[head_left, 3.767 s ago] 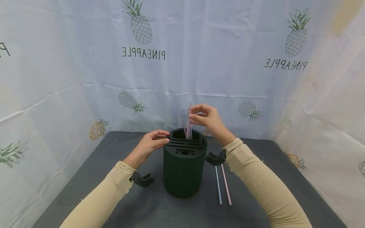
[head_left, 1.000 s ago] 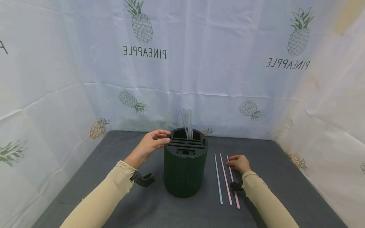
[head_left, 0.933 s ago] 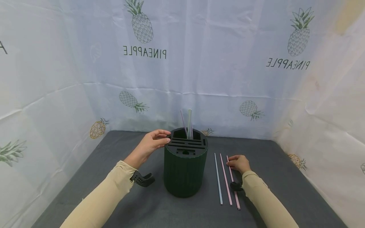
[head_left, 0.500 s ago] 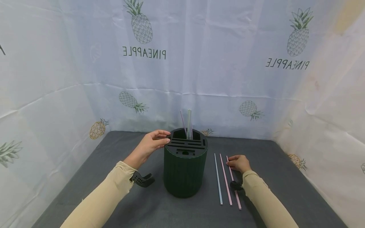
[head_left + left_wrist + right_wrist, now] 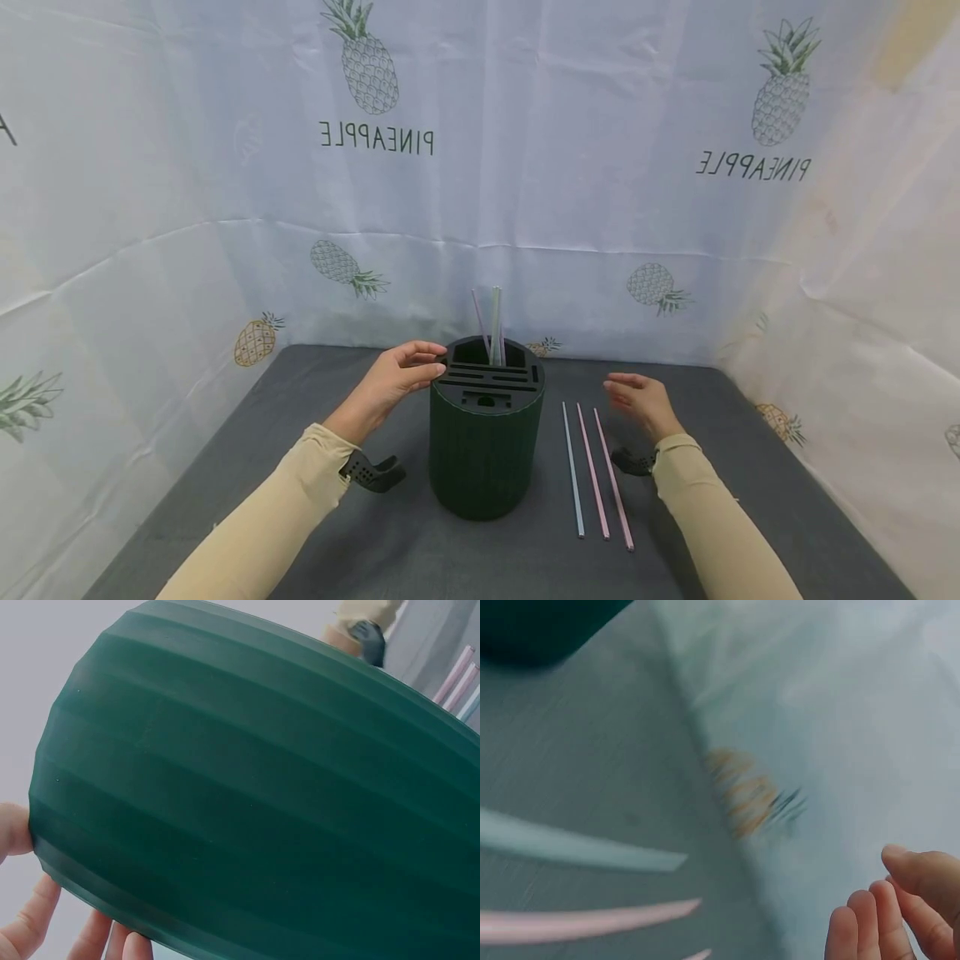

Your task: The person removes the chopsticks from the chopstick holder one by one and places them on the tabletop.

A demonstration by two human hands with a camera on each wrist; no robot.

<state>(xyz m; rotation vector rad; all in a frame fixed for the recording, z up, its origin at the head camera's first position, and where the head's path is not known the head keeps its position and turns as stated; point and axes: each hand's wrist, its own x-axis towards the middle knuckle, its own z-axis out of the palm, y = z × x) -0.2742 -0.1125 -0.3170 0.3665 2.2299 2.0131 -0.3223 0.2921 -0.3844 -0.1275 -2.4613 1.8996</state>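
A dark green, ribbed cylindrical knife holder [image 5: 484, 458] with a black slotted top stands upright on the table. My left hand [image 5: 390, 385] grips its left rim, thumb on the near side; in the left wrist view the fingers [image 5: 94, 936] curve against its edge. Several pale chopsticks [image 5: 497, 325] stand in the holder's rear opening. A blue chopstick [image 5: 573, 475] and two pink ones, the inner pink chopstick [image 5: 593, 475] and the outer pink chopstick [image 5: 614, 483], lie side by side right of the holder. My right hand [image 5: 641, 400] is raised beyond their far ends, holding nothing, fingers loosely bent.
A dark grey cloth [image 5: 360, 542] covers the table. White curtains [image 5: 570, 200] printed with pineapples enclose the back and both sides. Black camera mounts sit on both wrists, the right mount [image 5: 633, 461] close beside the outer pink chopstick.
My right hand has let go of the outer pink chopstick and moved up and slightly right, leaving it on the table. Earlier it was at the chopsticks in the holder. The left hand stays put.
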